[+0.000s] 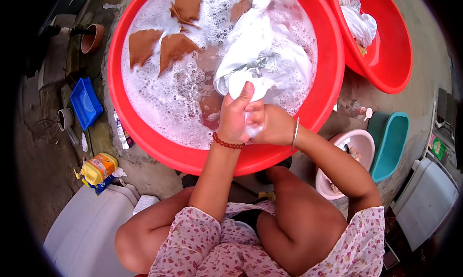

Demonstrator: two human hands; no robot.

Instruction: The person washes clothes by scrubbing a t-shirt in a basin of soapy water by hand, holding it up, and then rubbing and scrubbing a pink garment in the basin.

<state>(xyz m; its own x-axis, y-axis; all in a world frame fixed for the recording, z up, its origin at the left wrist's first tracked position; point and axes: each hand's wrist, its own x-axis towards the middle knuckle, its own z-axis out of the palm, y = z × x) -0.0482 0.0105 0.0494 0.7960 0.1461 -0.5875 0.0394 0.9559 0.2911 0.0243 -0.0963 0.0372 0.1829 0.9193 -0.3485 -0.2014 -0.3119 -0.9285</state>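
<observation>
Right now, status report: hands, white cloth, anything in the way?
Left hand gripping white cloth; right hand curled alongside. Cloth's far part in sudsy red basin. Brown fabric nearby; nothing seen blocking hands.

Large basin (330, 60): smooth, glossy plastic. Inside it lie wet white cloth (248, 38) and matt brown cloth (174, 49).

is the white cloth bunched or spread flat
Bunched: the white cloth lies in thick folds, partly gathered between left hand and right hand.
</observation>
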